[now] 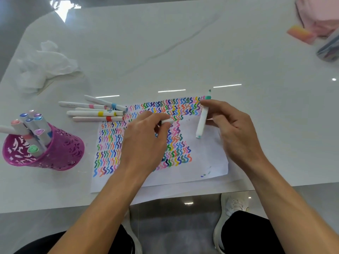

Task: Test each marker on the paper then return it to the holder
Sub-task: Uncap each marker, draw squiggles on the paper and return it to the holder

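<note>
while the right hand [233, 129] has its grip clamped on the marker [202, 118], tip pointing past the far corner of the paper [207, 158], the left hand [145, 142] pinches the cap [167, 121]. to do this well, i'd swing the tip down to bare paper, draw one short squiggle, cap firmly, then reach for the holder [60, 153].

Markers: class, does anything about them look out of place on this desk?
Yes. A cluster of loose markers lies on the table beside the paper's top-left corner, not in the purple holder. The right hand grips an uncapped teal marker; the left hand pinches a white cap.
</note>
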